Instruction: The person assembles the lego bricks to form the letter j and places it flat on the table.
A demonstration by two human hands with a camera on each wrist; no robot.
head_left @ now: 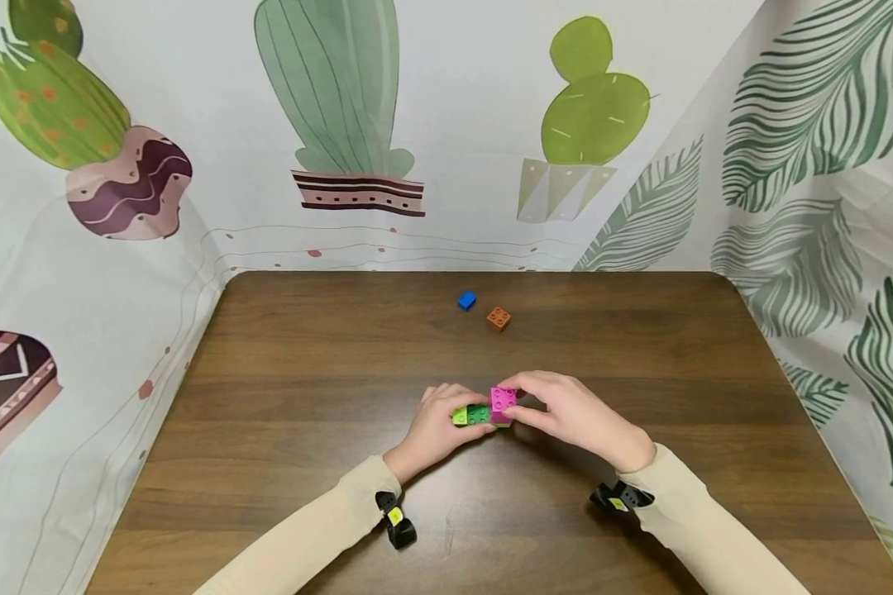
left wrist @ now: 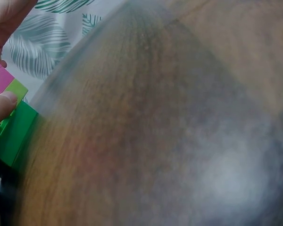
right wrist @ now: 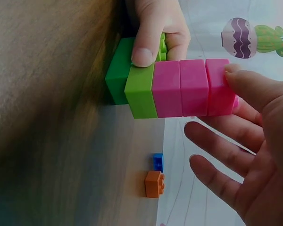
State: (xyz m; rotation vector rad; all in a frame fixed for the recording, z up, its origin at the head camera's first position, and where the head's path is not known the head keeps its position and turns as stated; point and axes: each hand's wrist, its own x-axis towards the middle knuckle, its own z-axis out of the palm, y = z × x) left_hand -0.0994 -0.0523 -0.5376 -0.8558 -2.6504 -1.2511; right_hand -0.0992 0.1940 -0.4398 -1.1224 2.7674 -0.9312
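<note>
Near the middle of the table, my left hand (head_left: pixel 432 426) steadies a low base of toy building bricks between thumb and fingers. It includes a dark green brick (right wrist: pixel 117 70) and a lime green brick (right wrist: pixel 141 96). Three pink bricks (right wrist: pixel 193 89) rise from one end of this base in a column. My right hand (head_left: pixel 576 413) pinches the topmost pink brick (head_left: pixel 503 398) with its thumb and a finger, the other fingers spread apart. A narrow seam shows under that brick in the right wrist view. In the left wrist view my left thumb (left wrist: pixel 2 106) presses against the lime brick.
Farther back on the brown wooden table (head_left: pixel 305 347) lie a small blue brick (head_left: pixel 467 301) and an orange brick (head_left: pixel 499 319), close together. A patterned cloth (head_left: pixel 476 99) with cacti and leaves stands behind the table and along its sides.
</note>
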